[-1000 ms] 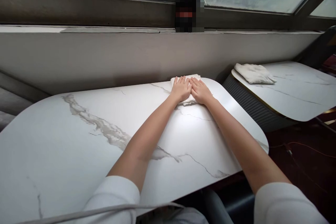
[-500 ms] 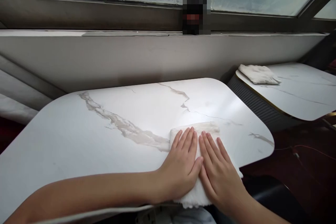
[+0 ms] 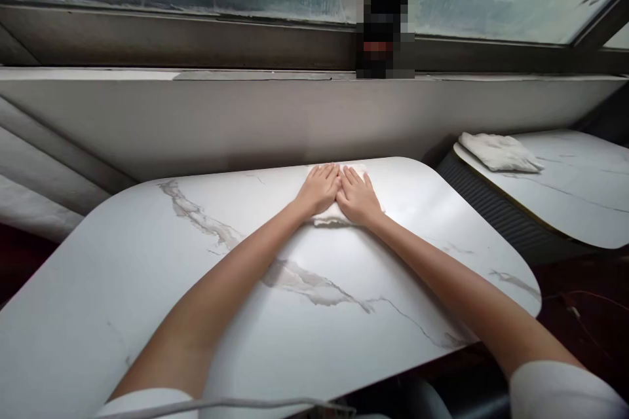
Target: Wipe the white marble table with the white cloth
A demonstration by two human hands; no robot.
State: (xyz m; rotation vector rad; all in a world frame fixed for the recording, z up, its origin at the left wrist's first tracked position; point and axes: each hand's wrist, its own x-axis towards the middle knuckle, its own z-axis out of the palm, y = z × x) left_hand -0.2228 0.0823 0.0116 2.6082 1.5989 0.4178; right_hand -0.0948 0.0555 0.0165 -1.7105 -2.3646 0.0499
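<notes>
Both arms reach forward over a white marble-patterned table (image 3: 314, 262). Near its far edge lies a folded white cloth (image 3: 337, 217), pressed flat against the top. My left hand (image 3: 319, 190) rests palm down on the cloth's left part, fingers stretched out. Beside it, my right hand (image 3: 360, 196) lies palm down on the cloth's right part, fingers also extended. The two hands touch around the thumbs. Most of the cloth is hidden beneath them.
A second marble-patterned table (image 3: 590, 190) stands at the right, with another folded white cloth (image 3: 501, 152) on its corner. A wall (image 3: 221, 118) and window frame run behind the tables. A padded seat back (image 3: 39, 170) is at the left.
Both hands have slid the cloth forward, from the table's near edge to its far edge. The arms are now extended, and the view has shifted slightly.
</notes>
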